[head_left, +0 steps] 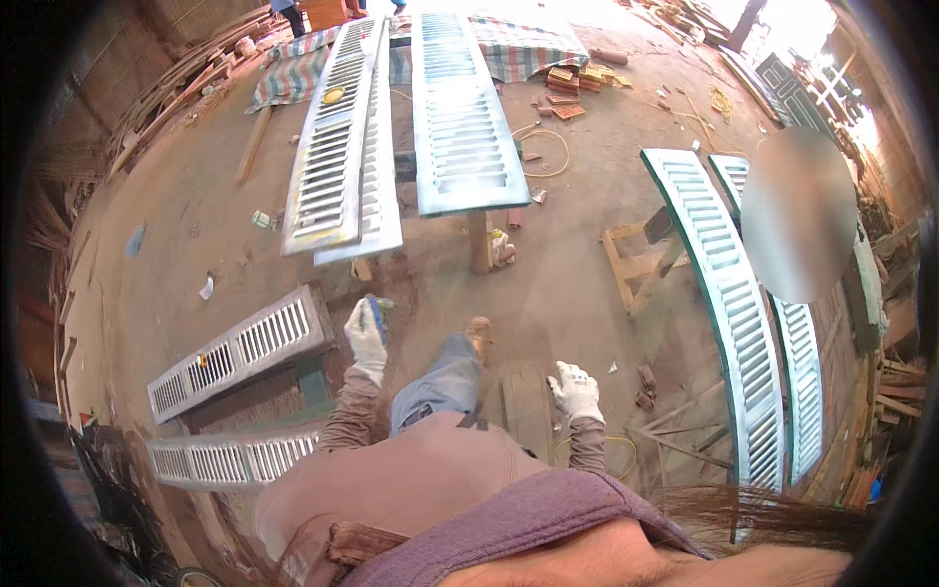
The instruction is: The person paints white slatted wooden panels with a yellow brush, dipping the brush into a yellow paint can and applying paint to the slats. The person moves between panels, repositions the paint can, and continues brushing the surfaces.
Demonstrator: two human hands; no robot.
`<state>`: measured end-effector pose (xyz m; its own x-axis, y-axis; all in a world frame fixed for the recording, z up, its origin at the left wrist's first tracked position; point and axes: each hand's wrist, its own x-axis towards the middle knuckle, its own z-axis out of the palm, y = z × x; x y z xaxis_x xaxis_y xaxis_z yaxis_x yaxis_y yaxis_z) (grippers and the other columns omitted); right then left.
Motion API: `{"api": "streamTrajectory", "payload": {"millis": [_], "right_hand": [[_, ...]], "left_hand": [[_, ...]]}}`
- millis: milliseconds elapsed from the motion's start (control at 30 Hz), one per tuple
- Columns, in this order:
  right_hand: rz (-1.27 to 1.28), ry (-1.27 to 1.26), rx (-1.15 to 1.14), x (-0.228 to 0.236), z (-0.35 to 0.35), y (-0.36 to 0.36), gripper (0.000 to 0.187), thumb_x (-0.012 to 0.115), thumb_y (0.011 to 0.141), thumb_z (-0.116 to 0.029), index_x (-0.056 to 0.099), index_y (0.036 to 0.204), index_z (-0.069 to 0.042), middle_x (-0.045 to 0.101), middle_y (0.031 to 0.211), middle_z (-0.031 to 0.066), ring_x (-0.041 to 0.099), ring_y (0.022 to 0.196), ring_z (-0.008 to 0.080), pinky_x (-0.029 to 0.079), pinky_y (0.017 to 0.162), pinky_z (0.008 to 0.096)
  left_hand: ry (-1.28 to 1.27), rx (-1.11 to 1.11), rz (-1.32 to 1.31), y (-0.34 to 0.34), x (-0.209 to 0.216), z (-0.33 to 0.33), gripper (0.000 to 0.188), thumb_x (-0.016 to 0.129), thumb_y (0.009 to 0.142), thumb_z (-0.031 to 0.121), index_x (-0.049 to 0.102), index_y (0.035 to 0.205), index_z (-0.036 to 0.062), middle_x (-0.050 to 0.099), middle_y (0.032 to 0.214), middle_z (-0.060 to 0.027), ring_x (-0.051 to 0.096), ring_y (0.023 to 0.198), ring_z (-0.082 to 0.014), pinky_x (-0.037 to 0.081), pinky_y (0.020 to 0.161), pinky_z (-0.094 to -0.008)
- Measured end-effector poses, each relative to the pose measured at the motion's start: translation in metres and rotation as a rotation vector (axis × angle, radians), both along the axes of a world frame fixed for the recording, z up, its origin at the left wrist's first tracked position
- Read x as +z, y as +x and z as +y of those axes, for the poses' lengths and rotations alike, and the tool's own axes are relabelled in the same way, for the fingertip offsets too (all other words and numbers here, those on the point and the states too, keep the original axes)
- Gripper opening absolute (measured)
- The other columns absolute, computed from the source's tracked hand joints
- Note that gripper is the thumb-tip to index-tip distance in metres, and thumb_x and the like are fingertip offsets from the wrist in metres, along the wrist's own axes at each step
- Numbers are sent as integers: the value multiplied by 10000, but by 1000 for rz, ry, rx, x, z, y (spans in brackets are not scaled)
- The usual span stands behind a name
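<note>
My left hand, in a white work glove, is raised beside the grey-brown louvred shutter panel at the lower left. Its fingers are closed on a small blue piece, too small to name exactly. My right hand, gloved in white too, hangs over the floor at the right of my body; its fingers are loosely bent and apart, with nothing seen in them. Ahead, louvred panels lie on raised supports: a pale blue one and a whitish one overlapping another. A round yellow thing rests on the whitish panel.
Another louvred panel lies at lower left. To the right, a teal-edged panel stretches past a blurred person. A wooden frame stands near it. Yellow hose, bricks and a striped tarp are farther off.
</note>
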<state>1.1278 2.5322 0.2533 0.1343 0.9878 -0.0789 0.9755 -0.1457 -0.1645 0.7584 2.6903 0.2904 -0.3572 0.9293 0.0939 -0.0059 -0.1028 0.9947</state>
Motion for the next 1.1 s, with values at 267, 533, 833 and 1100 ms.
{"api": "streamTrajectory", "payload": {"millis": [267,533,833,1100], "right_hand": [[241,-217,-148,56,165,59,407,558,893,-401,560,1203,-137,619,1111,118,587,1071,281,452,902,415],[135,-446,-340,56,229,188,388,522,908,-386,553,1217,-154,619,1153,114,578,1101,289,449,926,420],[-362,-313,108,-3,400,398,266,562,859,-417,554,1002,-193,589,921,56,602,853,251,456,716,448],[-115,-225,93,23,665,497,373,579,872,-375,558,1169,-149,615,1052,94,599,985,283,448,827,445]], "left_hand": [[-36,-224,334,106,22,213,254,478,975,148,656,900,-16,652,736,-91,567,680,-114,449,648,-293],[178,-337,475,236,19,374,203,559,916,167,642,927,-18,638,816,-218,632,744,-365,480,662,-387],[-112,-184,566,354,-17,473,251,550,944,193,653,956,-35,656,804,-207,656,704,-297,491,644,-349],[-112,-34,722,410,9,561,280,553,945,222,637,947,-46,651,811,-214,659,748,-311,490,675,-355]]}}
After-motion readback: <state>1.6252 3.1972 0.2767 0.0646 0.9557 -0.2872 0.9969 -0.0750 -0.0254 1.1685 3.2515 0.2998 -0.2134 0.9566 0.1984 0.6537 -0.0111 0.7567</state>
